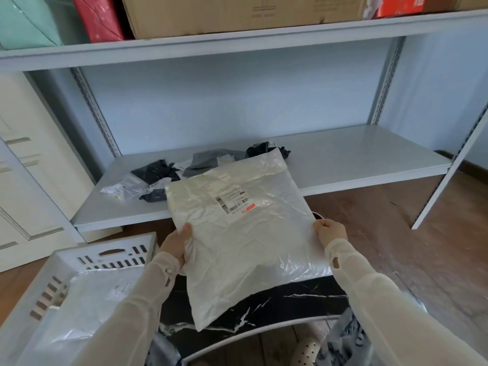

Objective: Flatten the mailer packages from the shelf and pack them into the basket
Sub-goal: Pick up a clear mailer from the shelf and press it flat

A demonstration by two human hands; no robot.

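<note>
White mailer (245,233), shipping label up, held over black marble bench (277,307); far edge overlaps the front of lower shelf (356,159). L hand (177,244): grip closed on mailer's left edge, thumb on top. R hand (330,232): grip pinching right edge. Basket (116,253) lower left, just beside bench; flat white mailer (87,307) lying inside. Crumpled black and grey mailers (158,171) on lower shelf behind held one. Cardboard box (237,14) on upper shelf (237,40).
</note>
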